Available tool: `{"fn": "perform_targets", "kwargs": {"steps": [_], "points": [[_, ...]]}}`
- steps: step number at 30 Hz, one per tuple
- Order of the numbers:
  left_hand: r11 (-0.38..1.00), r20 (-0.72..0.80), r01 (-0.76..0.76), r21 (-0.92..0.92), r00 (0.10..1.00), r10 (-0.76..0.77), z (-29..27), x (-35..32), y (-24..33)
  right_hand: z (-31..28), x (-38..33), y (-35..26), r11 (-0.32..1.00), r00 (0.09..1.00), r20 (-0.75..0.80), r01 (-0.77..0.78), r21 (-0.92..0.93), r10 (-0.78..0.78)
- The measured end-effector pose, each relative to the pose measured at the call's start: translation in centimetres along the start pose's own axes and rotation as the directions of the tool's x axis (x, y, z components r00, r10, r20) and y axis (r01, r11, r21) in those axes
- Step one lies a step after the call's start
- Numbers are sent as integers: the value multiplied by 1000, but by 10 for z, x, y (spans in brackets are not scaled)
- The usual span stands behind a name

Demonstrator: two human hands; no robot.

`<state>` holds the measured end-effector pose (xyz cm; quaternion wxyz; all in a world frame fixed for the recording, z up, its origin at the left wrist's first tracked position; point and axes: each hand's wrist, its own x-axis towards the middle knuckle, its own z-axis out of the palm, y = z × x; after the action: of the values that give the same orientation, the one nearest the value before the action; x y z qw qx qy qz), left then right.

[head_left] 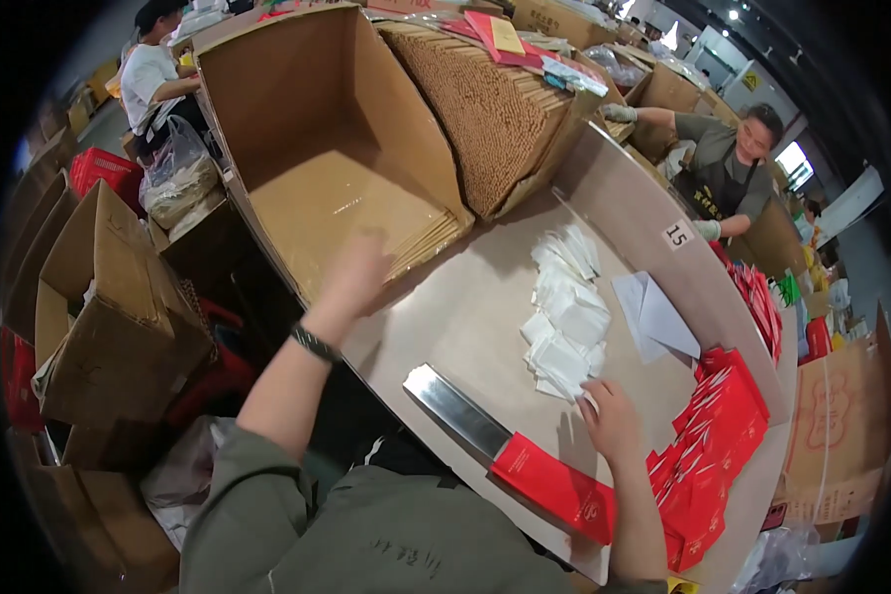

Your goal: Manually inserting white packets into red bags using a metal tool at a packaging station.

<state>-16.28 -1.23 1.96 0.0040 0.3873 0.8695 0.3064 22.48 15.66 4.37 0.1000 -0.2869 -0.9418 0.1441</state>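
Observation:
My left hand (pixel 361 269), blurred by motion, is at the near edge of a large open cardboard box (pixel 285 94). Flat tan pieces (pixel 332 198) lie inside that box; whether my fingers hold one cannot be made out. On the table (pixel 421 322), my right hand (pixel 612 421) pinches a small white packet (pixel 586 389) at the near end of a loose pile of white packets (pixel 569 307). Left of that hand lies a shiny metal channel (pixel 455 401), its near end covered by a red paper sleeve (pixel 552 485).
Overlapping red packets (pixel 713 445) spread along the table's right side, near a folded white sheet (pixel 655 315). A raised panel (pixel 653 208) borders the table. Behind stands a box of tightly stacked brown pieces (pixel 485 109). Co-workers (pixel 728 163) (pixel 153 79) stand beyond; cartons (pixel 119 307) crowd the left.

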Motion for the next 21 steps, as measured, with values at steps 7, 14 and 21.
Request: {"fn": "perform_targets", "kwargs": {"steps": [7,14,21], "points": [[999,342,48,-17,939,-40,32,33,-76,71,34,30,965,998,-56,-28,-261,14],[999,403,-53,7,914,46,36,46,-78,70,33,44,944,998,16,57,-325,-55],[980,478,19,197,871,-113,31,61,-97,41,32,-42,986,986,-22,-165,3,165]]}}
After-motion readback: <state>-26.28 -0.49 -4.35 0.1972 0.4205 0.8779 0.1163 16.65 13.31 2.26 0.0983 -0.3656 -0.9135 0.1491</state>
